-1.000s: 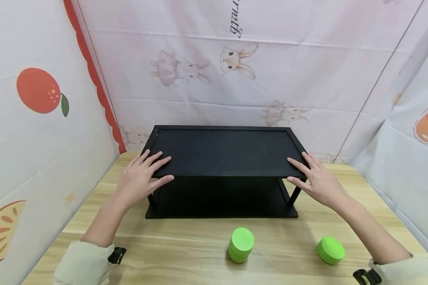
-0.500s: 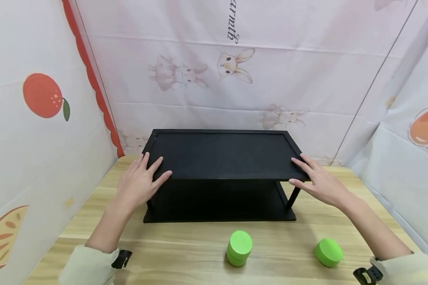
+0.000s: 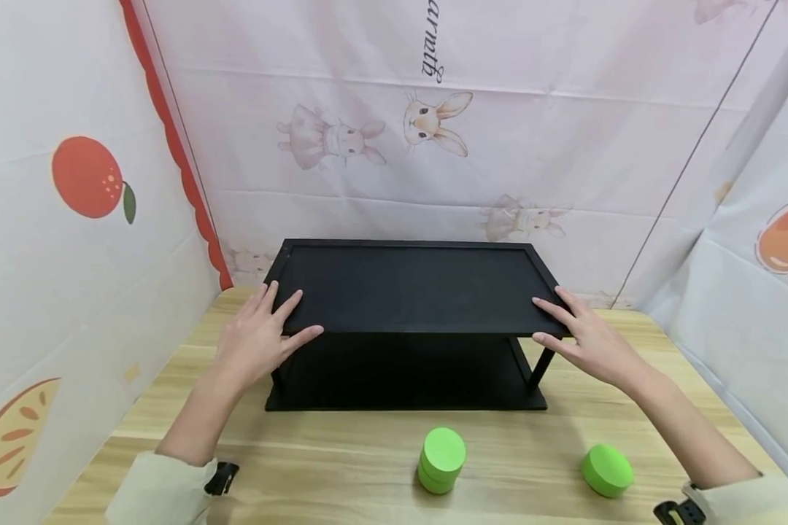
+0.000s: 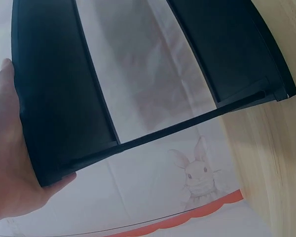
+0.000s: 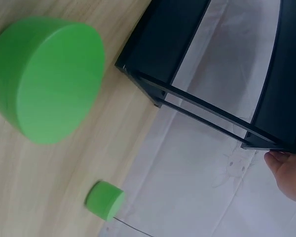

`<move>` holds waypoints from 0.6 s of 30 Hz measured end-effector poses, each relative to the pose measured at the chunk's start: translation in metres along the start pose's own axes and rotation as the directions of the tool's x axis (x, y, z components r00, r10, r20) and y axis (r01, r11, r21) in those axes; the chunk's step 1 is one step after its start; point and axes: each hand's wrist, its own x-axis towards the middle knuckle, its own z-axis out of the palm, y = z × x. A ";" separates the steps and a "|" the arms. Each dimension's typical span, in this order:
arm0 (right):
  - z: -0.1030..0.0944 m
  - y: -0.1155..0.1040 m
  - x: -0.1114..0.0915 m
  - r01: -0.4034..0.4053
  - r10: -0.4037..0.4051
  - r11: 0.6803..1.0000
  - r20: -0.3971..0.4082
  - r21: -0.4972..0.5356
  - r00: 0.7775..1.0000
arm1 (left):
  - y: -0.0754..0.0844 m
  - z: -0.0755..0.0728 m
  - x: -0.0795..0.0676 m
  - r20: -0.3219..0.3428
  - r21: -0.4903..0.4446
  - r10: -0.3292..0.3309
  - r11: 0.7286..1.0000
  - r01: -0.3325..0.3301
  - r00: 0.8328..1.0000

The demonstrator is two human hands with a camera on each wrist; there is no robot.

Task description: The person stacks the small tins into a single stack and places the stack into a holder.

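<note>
A black two-tier shelf (image 3: 407,288) stands on the wooden table, its upper panel framed by a low raised rim. My left hand (image 3: 252,339) rests at its front left corner, fingers spread over the top and thumb along the front edge. In the left wrist view, a fingertip (image 4: 64,185) of that hand shows past the panel's side edge. At the front right corner lies my right hand (image 3: 594,339), also with spread fingers on the panel. Its fingertips (image 5: 274,160) show at the panel's corner in the right wrist view.
In front of the shelf stands a green cylinder (image 3: 442,459) with a seam around it. Another green cylinder (image 3: 607,470) is to its right, near my right forearm. Cloth with printed rabbits (image 3: 427,120) hangs behind; a fruit-print cloth (image 3: 85,175) is at the left.
My left fingers have drawn slightly toward the shelf's left edge, and the left thumb has shifted along the front rim. The shelf and cylinders stay in place; the head view has tilted a little.
</note>
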 end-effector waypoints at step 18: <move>0.002 -0.002 -0.002 -0.027 0.026 1.000 0.002 0.013 1.000 | -0.006 0.001 0.010 0.013 -0.007 0.027 1.000 -0.027 1.000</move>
